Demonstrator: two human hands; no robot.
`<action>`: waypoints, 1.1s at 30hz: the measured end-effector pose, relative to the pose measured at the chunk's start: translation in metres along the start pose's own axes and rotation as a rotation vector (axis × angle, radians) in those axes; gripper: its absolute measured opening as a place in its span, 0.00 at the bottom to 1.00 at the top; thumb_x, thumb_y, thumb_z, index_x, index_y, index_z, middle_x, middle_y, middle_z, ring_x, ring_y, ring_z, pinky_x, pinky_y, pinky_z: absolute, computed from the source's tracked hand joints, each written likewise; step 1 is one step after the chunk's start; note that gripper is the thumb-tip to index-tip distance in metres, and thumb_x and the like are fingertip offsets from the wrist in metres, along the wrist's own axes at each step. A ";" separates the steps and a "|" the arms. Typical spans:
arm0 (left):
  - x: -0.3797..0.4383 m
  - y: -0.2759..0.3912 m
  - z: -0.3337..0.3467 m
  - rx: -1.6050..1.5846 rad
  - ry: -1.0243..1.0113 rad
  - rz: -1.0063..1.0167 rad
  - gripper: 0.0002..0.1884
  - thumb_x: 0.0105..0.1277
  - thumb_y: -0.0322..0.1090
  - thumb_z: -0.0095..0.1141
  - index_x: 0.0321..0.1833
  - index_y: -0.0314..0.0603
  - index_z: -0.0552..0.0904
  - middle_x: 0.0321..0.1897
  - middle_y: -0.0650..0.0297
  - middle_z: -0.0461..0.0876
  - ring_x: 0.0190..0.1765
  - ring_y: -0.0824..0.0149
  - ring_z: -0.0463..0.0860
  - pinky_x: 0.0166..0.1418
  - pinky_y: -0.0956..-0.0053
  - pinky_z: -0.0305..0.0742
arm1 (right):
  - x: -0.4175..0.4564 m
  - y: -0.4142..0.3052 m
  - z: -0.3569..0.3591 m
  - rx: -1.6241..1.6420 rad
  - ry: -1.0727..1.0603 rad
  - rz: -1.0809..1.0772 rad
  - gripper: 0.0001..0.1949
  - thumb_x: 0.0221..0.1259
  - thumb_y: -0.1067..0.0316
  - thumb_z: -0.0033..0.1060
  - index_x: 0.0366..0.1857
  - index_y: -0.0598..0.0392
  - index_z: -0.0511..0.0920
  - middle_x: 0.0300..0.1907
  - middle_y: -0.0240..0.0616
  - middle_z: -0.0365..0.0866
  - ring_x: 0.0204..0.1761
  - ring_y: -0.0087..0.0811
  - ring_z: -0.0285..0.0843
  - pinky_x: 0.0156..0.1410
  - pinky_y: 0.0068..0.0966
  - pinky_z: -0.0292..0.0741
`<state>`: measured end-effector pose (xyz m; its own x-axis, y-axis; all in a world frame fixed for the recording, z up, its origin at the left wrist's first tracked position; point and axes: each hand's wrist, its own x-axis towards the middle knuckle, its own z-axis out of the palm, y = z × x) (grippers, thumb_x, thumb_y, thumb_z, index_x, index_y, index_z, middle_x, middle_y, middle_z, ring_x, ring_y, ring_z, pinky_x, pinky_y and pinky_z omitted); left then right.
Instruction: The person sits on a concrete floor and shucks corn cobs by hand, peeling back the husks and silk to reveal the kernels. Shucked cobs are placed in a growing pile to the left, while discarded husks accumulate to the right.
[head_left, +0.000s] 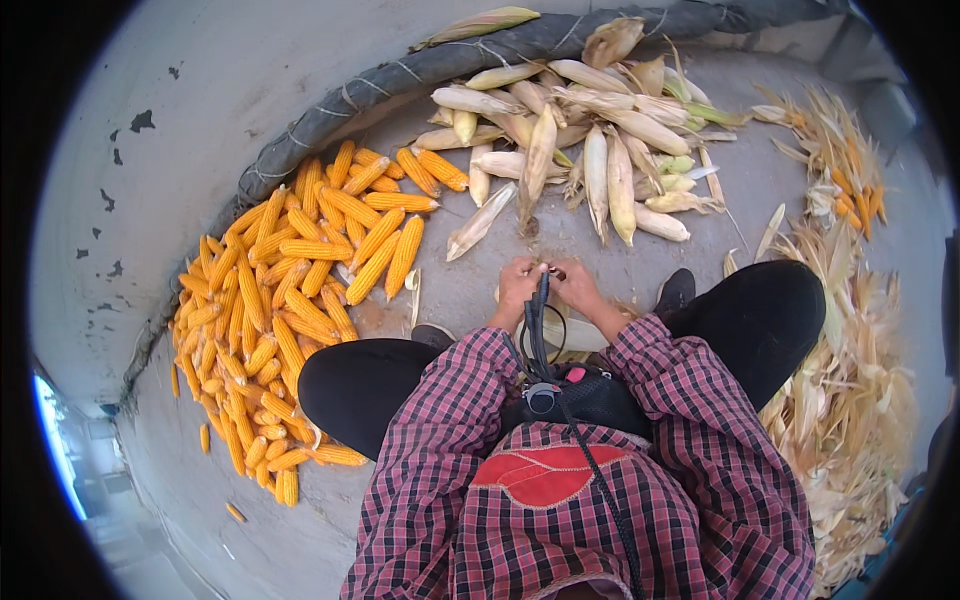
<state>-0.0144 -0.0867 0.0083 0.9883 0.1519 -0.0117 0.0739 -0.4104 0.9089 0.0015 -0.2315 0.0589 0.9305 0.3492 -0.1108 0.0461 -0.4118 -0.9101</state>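
Observation:
Before my lap, my left hand and my right hand are close together with fingers curled and fingertips nearly meeting. Black cables run up between them and cover part of the gap, so whatever the fingers pinch is hidden. Below the hands, pale husk lies on the floor between my feet. Just beyond them is a heap of unhusked corn ears in dry, pale husks. One loose husked-over ear lies at its near left edge.
Bare yellow corn cobs form a large pile at my left against a wall. A tied dark roll runs along the wall's base. Stripped husks are heaped at right, with husk-tied orange cobs beyond.

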 end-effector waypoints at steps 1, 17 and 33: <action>-0.001 0.016 -0.002 -0.140 -0.033 -0.071 0.10 0.54 0.30 0.59 0.36 0.30 0.79 0.28 0.62 0.80 0.29 0.72 0.76 0.33 0.77 0.71 | 0.001 0.000 -0.004 -0.019 -0.003 0.019 0.15 0.46 0.62 0.60 0.38 0.55 0.79 0.36 0.47 0.78 0.35 0.41 0.77 0.40 0.30 0.72; -0.002 0.042 -0.003 -0.472 -0.214 -0.329 0.07 0.59 0.32 0.55 0.32 0.34 0.78 0.23 0.71 0.74 0.24 0.78 0.68 0.26 0.82 0.63 | 0.007 0.005 -0.013 -0.218 0.141 -0.262 0.12 0.42 0.63 0.62 0.18 0.62 0.76 0.20 0.46 0.74 0.25 0.43 0.75 0.30 0.32 0.71; -0.004 0.013 -0.004 -0.821 -0.280 -0.519 0.13 0.63 0.37 0.52 0.43 0.35 0.74 0.34 0.64 0.76 0.35 0.72 0.74 0.42 0.78 0.69 | 0.009 0.038 0.006 0.368 0.022 0.264 0.13 0.50 0.64 0.59 0.38 0.59 0.78 0.35 0.40 0.80 0.35 0.34 0.77 0.41 0.28 0.71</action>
<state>-0.0176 -0.0888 0.0218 0.8634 -0.1240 -0.4890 0.4936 0.4077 0.7682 0.0098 -0.2386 0.0206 0.9007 0.2530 -0.3532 -0.3222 -0.1566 -0.9336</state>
